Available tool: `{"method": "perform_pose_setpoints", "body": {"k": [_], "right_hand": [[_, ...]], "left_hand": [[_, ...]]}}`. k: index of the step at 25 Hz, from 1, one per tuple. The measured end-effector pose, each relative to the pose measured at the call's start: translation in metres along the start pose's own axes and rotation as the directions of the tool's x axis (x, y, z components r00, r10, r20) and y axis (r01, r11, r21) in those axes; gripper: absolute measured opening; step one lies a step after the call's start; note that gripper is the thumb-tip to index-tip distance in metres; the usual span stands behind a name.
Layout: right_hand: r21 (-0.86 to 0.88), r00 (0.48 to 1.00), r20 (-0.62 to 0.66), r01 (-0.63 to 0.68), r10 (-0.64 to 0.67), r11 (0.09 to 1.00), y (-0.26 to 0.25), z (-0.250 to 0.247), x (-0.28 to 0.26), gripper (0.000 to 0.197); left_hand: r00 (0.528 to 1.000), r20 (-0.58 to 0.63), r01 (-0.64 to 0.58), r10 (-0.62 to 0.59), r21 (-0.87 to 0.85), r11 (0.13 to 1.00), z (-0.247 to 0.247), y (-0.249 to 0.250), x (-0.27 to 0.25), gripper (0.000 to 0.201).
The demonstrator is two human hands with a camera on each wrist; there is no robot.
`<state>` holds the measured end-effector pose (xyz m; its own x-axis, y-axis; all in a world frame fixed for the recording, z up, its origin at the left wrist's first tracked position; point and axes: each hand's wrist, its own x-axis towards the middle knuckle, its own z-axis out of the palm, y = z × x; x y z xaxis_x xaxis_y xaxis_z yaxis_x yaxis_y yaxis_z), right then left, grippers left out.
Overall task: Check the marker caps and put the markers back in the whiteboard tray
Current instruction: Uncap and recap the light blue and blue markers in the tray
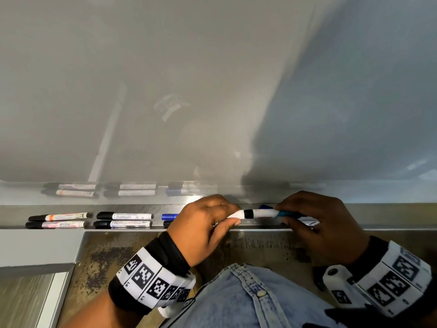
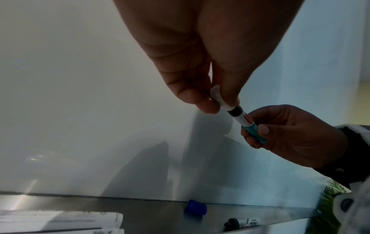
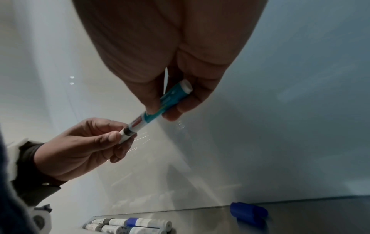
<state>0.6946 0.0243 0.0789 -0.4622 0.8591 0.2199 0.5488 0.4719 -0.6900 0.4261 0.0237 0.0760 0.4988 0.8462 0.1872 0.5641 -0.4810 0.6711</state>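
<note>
I hold one marker [image 1: 262, 213] level just above the metal whiteboard tray [image 1: 390, 215]. My left hand [image 1: 234, 215] pinches its white cap [image 1: 237, 214] between thumb and fingers. My right hand [image 1: 282, 214] grips the teal rear of the barrel [image 3: 170, 96]. A black band [image 2: 235, 110] shows between cap and white barrel. The wrist views show the same hold: the left hand [image 2: 219, 102] on the cap, the right hand [image 3: 164, 109] on the barrel. Several capped markers [image 1: 125, 220] lie in pairs in the tray's left part.
A loose blue cap [image 1: 266, 206] lies in the tray behind the held marker. Below my right hand another marker [image 2: 243, 222] lies in the tray, black end showing. The whiteboard [image 1: 165, 91] rises straight behind the tray. Speckled floor lies below.
</note>
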Motion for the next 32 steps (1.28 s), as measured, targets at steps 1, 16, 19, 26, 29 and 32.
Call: {"method": "perform_pose_setpoints", "body": {"k": [1, 16, 19, 26, 29, 32], "right_hand": [[0.013, 1.0, -0.002, 0.002, -0.002, 1.0, 0.0, -0.001, 0.001, 0.025], [0.072, 0.998, -0.064, -0.002, 0.006, 0.997, -0.004, 0.001, -0.002, 0.021], [0.018, 0.998, -0.057, 0.001, 0.0, 1.0, -0.002, 0.003, -0.004, 0.022], [-0.137, 0.995, 0.091, -0.038, 0.051, 0.99, 0.01, 0.016, -0.022, 0.028], [-0.155, 0.985, 0.143, -0.074, 0.096, 0.985, 0.016, 0.022, -0.028, 0.031], [-0.198, 0.933, 0.258, -0.205, 0.253, 0.959, 0.024, 0.022, -0.034, 0.048]], "left_hand": [[1.0, -0.005, -0.011, 0.011, -0.003, 1.0, -0.002, 0.001, 0.001, 0.02], [0.997, -0.067, -0.03, 0.025, -0.079, 0.996, 0.009, 0.002, -0.002, 0.02], [1.0, 0.0, -0.003, 0.003, -0.028, 1.0, 0.01, 0.001, -0.001, 0.022], [0.99, 0.133, 0.014, -0.041, 0.199, 0.98, 0.024, 0.003, -0.005, 0.018], [0.984, 0.17, 0.003, -0.046, 0.249, 0.968, 0.033, -0.001, -0.007, 0.02], [0.981, 0.177, 0.027, -0.08, 0.284, 0.959, 0.039, -0.007, -0.007, 0.018]]}}
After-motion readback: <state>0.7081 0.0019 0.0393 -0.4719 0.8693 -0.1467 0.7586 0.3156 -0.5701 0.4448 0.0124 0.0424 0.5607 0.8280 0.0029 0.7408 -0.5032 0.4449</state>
